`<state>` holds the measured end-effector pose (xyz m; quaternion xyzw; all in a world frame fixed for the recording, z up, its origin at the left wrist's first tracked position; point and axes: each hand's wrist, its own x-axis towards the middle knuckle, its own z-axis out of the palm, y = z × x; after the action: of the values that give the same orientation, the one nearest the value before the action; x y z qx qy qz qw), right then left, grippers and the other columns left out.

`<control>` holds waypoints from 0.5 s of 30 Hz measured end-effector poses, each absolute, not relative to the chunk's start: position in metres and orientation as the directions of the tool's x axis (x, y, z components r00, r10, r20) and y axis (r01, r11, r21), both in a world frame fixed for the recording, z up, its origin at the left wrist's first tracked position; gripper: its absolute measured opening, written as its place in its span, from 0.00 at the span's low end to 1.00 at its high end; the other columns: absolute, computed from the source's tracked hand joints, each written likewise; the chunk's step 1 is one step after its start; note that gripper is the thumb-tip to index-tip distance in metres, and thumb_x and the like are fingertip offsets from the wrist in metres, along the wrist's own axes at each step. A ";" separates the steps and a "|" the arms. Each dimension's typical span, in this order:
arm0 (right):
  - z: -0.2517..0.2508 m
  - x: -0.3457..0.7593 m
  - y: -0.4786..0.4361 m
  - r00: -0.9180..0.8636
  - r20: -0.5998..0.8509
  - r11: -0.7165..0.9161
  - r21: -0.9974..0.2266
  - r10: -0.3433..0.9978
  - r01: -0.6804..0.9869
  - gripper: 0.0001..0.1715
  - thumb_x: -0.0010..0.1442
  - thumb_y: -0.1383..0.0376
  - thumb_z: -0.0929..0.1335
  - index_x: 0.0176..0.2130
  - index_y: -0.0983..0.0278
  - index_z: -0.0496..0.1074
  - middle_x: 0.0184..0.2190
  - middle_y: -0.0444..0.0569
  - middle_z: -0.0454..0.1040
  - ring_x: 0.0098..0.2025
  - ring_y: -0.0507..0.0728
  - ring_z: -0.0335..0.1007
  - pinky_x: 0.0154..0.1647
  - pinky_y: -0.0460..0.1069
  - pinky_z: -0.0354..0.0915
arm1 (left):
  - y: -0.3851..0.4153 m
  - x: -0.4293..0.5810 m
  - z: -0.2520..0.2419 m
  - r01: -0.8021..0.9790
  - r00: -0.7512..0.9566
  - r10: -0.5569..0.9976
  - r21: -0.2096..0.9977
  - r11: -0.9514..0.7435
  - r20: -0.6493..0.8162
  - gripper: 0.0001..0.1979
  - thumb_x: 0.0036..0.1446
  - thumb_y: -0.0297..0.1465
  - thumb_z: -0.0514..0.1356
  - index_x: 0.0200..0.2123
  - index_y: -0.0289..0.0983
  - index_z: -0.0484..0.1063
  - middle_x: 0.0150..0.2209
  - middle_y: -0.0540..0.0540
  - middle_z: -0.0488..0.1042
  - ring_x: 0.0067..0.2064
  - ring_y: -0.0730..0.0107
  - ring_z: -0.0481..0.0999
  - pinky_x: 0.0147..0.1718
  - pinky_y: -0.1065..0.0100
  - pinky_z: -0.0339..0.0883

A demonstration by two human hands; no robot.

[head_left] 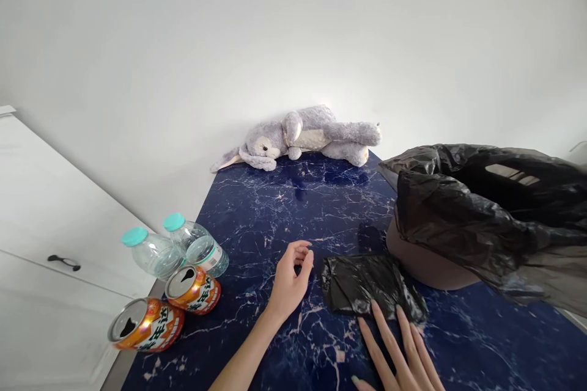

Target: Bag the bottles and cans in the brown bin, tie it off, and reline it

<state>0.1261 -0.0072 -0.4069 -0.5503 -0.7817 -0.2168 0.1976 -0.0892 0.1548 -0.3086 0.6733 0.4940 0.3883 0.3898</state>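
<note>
Bin bag (367, 284), black and folded, lay just beyond the right hand (400, 357), long axis crosswise; that nearer hand, spread flat, touched its near edge, clasping nothing; the left hand (292, 274), half-curled, visibly empty, sat just leftward, apart.

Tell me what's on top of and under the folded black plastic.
The right hand reaches onto the near edge of the folded black plastic. It lies on the blue marbled tabletop; anything else beneath is covered.
</note>
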 end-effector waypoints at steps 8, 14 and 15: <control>-0.371 0.105 0.079 -0.234 0.383 0.288 -0.089 0.894 0.954 0.42 0.76 0.43 0.57 0.75 0.65 0.61 0.79 0.58 0.50 0.79 0.82 0.40 0.70 0.77 0.62 | 0.165 -0.104 -0.315 0.349 0.002 0.985 0.923 -0.163 0.173 0.17 0.75 0.46 0.56 0.56 0.41 0.68 0.49 0.41 0.77 0.51 0.59 0.80 0.51 0.58 0.74; -0.370 0.128 0.163 -0.080 0.268 0.139 -0.210 0.960 0.968 0.46 0.78 0.43 0.52 0.76 0.72 0.56 0.76 0.60 0.59 0.79 0.78 0.43 0.76 0.69 0.54 | 0.167 -0.106 -0.319 0.343 0.004 0.983 0.923 -0.175 0.184 0.17 0.74 0.44 0.56 0.57 0.41 0.64 0.46 0.42 0.76 0.47 0.61 0.80 0.49 0.58 0.74; -0.371 0.134 0.174 -0.050 0.262 0.110 -0.219 0.964 0.969 0.46 0.78 0.43 0.51 0.76 0.73 0.56 0.75 0.61 0.59 0.79 0.78 0.43 0.75 0.69 0.54 | 0.167 -0.105 -0.320 0.343 0.012 0.982 0.921 -0.183 0.191 0.16 0.74 0.43 0.56 0.57 0.41 0.64 0.45 0.43 0.76 0.47 0.61 0.80 0.49 0.59 0.74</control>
<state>0.1343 0.1738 -0.3711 -0.6672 -0.7244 -0.0081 0.1733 -0.1050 0.1672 -0.3199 0.6195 0.5347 0.4559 0.3500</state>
